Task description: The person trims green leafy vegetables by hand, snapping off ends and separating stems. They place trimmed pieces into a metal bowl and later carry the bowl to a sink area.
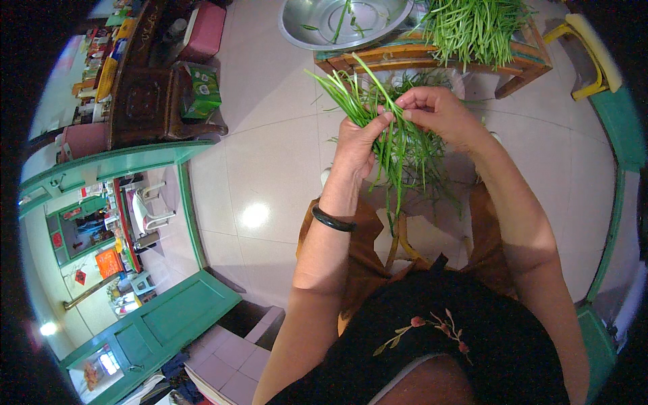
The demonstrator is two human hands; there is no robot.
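My left hand [357,144], with a dark bangle [333,219] at the wrist, grips a bunch of garlic chives [344,98]. The pale stalk ends point up and away, and the green leaves hang down past the palm. My right hand [443,119] pinches a few chive stalks beside my left thumb, its fingertips nearly touching that thumb. Beneath the hands lies a tangle of loose chive leaves, partly hidden, with a whitish edge [458,83] of a bag or container behind it. A larger pile of chives [476,30] rests on a low wooden table [529,53].
A metal basin [304,38] with a few chive pieces sits at that table's left end. At the right stands a yellow stool [587,93]. A green carton [200,91] is by a dark wooden cabinet [144,101]. An open green door [177,309] is at lower left.
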